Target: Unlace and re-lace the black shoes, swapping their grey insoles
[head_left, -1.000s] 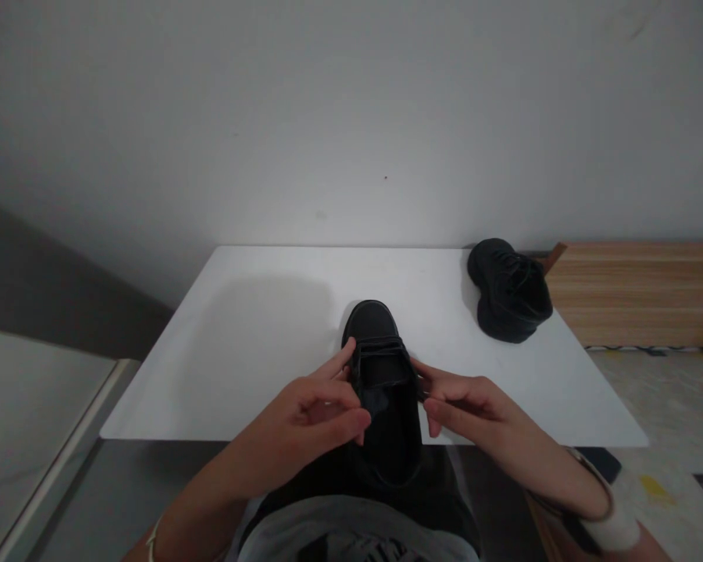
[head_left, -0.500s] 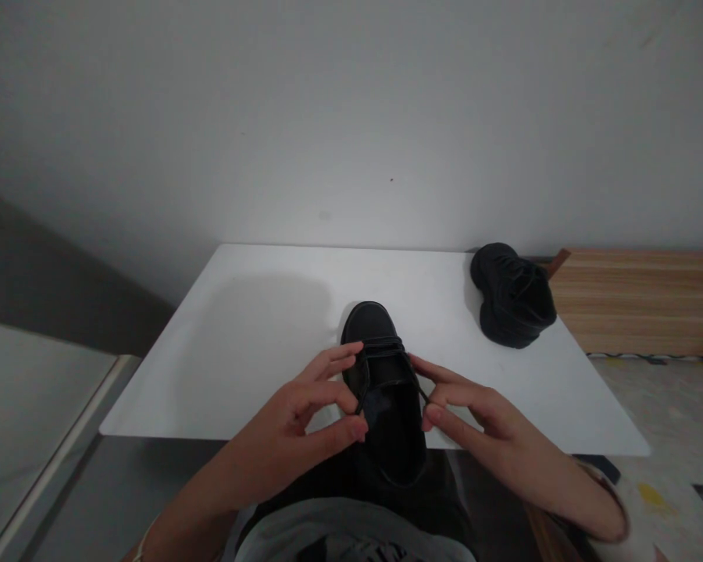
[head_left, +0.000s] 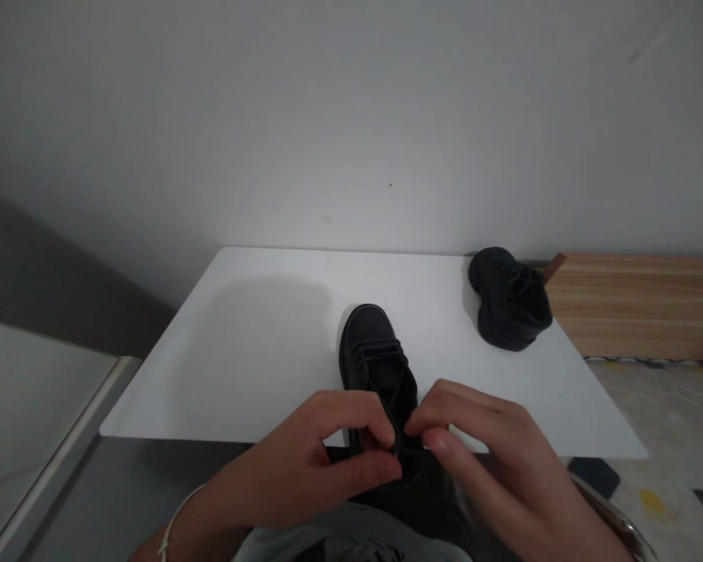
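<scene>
A black lace-up shoe [head_left: 368, 324] rests on the white table, toe pointing away from me, its heel end reaching past the table's near edge. Thin dark shoelaces [head_left: 380, 382] run back from its eyelets and cross over the opening. My left hand [head_left: 340, 449] pinches a shoelace between thumb and forefinger above the heel part of the shoe. Close by on the right, my right hand [head_left: 480, 445] has curled fingers and the thumb near the forefinger; what lies between them is too small to make out. Both hands partly cover the shoe's rear.
A second black lace-up shoe [head_left: 509, 300] sits near the right rear edge of the white table [head_left: 258, 336]. The wall [head_left: 351, 117] rises right behind the table. To the right are a wood-grain panel [head_left: 638, 304] and a patterned floor [head_left: 650, 414].
Both hands have come back toward me and closer together, from the shoe's sides to above its heel. The laces, held apart along the sides before, now cross over the opening.
</scene>
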Demonstrator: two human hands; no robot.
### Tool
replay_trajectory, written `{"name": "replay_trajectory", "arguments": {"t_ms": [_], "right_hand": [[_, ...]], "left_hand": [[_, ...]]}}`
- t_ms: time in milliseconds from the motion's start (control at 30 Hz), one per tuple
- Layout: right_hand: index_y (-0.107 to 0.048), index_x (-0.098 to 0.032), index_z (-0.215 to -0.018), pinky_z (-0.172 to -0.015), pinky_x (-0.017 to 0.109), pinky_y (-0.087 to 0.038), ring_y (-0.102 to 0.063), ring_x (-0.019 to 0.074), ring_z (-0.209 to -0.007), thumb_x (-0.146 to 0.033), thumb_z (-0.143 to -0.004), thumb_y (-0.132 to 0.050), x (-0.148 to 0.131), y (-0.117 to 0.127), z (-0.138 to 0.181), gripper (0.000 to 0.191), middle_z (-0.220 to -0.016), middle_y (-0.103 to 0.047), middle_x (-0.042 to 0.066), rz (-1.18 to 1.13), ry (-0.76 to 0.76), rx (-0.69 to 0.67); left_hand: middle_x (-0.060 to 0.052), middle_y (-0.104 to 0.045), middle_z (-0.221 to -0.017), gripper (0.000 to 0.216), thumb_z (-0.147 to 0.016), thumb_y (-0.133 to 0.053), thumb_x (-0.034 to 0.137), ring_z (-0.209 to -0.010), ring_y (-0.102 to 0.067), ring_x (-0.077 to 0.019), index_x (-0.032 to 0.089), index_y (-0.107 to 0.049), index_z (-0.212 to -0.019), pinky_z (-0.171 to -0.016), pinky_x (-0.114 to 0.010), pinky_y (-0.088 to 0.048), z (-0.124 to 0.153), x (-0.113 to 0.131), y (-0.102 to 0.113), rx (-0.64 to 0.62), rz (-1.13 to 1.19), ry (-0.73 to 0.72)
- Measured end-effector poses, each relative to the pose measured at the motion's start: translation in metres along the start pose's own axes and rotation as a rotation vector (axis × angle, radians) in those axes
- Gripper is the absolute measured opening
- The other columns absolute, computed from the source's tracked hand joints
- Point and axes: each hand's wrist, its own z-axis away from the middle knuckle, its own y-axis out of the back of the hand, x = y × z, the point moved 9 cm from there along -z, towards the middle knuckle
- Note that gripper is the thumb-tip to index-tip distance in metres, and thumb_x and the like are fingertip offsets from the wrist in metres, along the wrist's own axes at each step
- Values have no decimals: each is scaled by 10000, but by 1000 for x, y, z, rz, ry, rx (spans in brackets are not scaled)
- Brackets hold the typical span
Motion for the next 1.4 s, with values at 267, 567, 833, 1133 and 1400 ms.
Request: {"name": "replay_trajectory", "arguments": {"t_ms": [267,567,833,1133,1400], "right_hand": [[-633,-269,-1147,-762,265,-514,-625,147,-879,-121,-962,-530,18,-12,-12,258,-951,-668,13,-50,50,1],[-620,-238,-958,-882,355,-513,-613,190,-930,-334,-992,-549,71,0,-17,124,-875,-619,28,-719,-109,231],[-686,-278,-893,-853,298,-511,-485,124,-716,-405,-896,-697,111,21,-7,128,-747,-452,-33,-1039,-138,440],[-737,-332,-1000,-825,349,-470,-605,200,-952,-211,-899,-695,100,30,6,163,-983,-645,28,-70,1,183],[-678,-298,-974,-1053,583,-292,-593,247,-1022,-192,-901,-661,94,31,8,130,-1019,-610,35,421,103,219]], "left_hand": [[-35,-691,-835,89,-905,-689,200,-812,-652,-158,169,-733,-834,-760,-268,-511,-5,15,7,8,-37,-72],[-28,-721,-819,108,-905,-681,192,-758,-634,-138,221,-785,-911,-694,-242,-514,7,-22,64,406,159,-17],[-1,-717,-700,214,-860,-763,325,-621,-580,-91,248,-768,-1059,-597,-186,-464,26,-68,101,681,404,-46],[-17,-710,-788,130,-914,-655,103,-745,-606,-133,186,-739,-970,-687,-231,-468,19,-29,68,432,-564,-240],[-42,-714,-809,116,-948,-608,110,-762,-585,-170,153,-710,-986,-700,-271,-497,9,-27,44,371,-722,-315]]}}
